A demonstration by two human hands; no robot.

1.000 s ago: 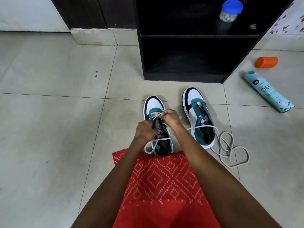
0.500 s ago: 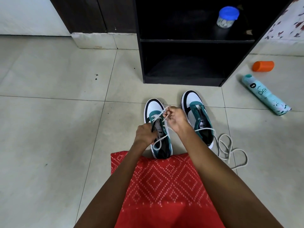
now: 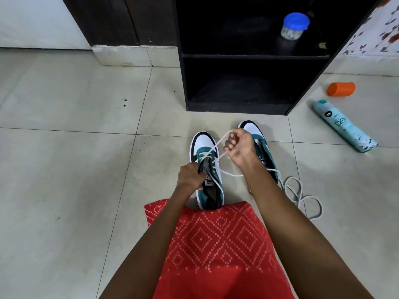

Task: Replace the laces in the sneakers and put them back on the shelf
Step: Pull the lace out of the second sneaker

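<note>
With the left hand gripping the tongue of the sneaker on the floor before the shelf, the right hand (curled round the taut lace) might tug too hard and strip it out of the sneaker.

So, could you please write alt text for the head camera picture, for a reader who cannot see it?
A person, seen from above, holds a teal and white sneaker steady with the left hand while the right hand grips a white lace, taut above its eyelets. The second sneaker stands beside it on the tiled floor, before a black shelf.
</note>
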